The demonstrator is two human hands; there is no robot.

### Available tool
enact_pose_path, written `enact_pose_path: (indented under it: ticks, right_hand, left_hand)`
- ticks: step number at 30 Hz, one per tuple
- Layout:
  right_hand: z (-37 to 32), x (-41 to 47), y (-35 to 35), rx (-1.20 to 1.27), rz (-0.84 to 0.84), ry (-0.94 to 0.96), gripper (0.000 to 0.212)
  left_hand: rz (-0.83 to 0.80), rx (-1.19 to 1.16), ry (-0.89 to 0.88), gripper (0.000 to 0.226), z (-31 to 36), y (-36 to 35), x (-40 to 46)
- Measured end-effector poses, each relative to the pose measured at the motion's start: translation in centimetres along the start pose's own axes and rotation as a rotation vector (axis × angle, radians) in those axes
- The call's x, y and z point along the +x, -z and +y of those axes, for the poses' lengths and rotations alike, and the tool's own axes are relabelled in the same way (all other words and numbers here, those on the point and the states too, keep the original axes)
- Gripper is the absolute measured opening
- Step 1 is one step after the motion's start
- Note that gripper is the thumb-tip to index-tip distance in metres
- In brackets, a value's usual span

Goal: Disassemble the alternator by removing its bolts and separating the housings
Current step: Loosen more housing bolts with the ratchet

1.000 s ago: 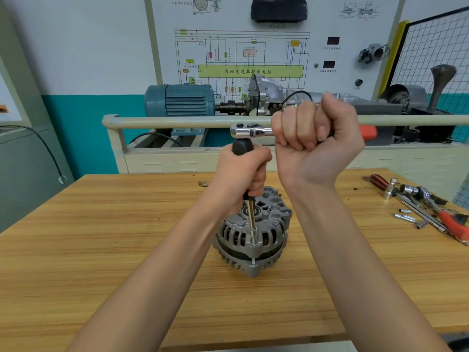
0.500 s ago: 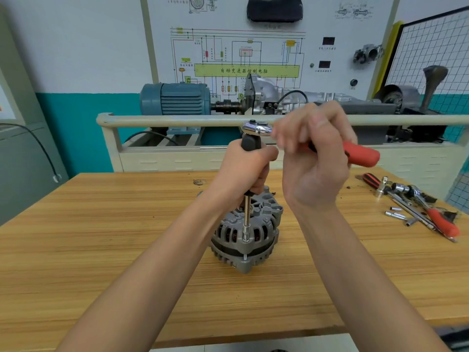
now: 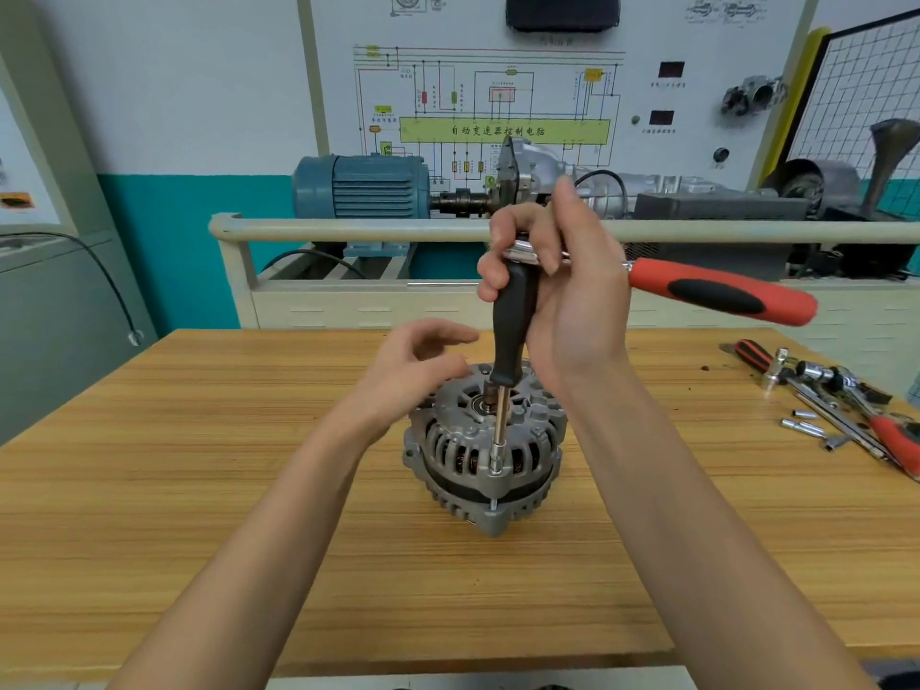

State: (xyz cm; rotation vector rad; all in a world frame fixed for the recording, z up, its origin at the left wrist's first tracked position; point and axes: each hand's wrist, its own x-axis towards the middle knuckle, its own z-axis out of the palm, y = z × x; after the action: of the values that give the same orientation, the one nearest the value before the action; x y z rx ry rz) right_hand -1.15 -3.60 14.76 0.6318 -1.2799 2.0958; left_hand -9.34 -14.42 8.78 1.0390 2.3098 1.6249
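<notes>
Two hands work over one wooden table [image 3: 199,490], whose pale, striped top fills our lower view. The alternator [image 3: 480,450] stands near its middle, grey ribbed housing upright. Our right hand [image 3: 557,296] curls round the top of a black-handled extension driver [image 3: 513,316], just where the chrome head of the ratchet [image 3: 722,291] joins it; the red and black grip of the ratchet sticks out to the right, free of any fingers. The driver's steel shaft runs down to a socket [image 3: 497,455] seated on a bolt at the alternator's near edge. Our left hand [image 3: 418,366] hovers beside the housing's top, fingers loosely bent, holding nothing. On the table's far right lie loose tools [image 3: 836,405], sockets and another red-handled ratchet among them. Beyond the table we see a cream rail [image 3: 348,229], a blue electric motor [image 3: 363,186] coupled to a gearbox, a wiring-diagram board [image 3: 498,92] on the wall, and teal paint below white.
</notes>
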Motion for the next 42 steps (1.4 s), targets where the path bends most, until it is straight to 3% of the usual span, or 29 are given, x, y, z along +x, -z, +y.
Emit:
enact_pose_path:
  ticks: [2,4,8,11,15,23,34,42]
  right_hand:
    - [0.5,0.1,0.2,-0.015,-0.011,0.026,0.049]
    - [0.8,0.2,0.3,-0.029,-0.016,0.046,0.050]
    - [1.0,0.3,0.9,0.010,-0.053,0.048,0.050]
    - [0.9,0.6,1.2,0.065,-0.099,0.001,0.050]
    - [1.1,1.4,1.4,0.089,-0.130,-0.059,0.051]
    - [1.1,1.8,1.9,0.121,-0.203,-0.125,0.049]
    - [1.3,2.3,1.9,0.179,-0.307,-0.149,0.051]
    - [1.4,2.4,1.7,0.176,-0.377,-0.153,0.041]
  left_hand:
    - [0.213,0.302,0.013,0.026,-1.5,-1.6,0.8]
    - [0.146,0.553,0.015,0.053,-2.7,-3.4,0.9]
    - [0.168,0.679,-0.012,0.080,-3.8,-3.7,1.4]
    - [0.193,0.686,-0.036,0.080,-4.3,-3.7,1.7]
    - [0.203,0.638,-0.046,0.061,-4.2,-3.8,1.7]
    - [0.247,0.634,-0.083,0.072,-4.8,-3.9,2.0]
    - [0.274,0.614,-0.095,0.074,-4.8,-3.9,2.0]
    - [0.274,0.570,-0.089,0.066,-4.5,-3.8,1.8]
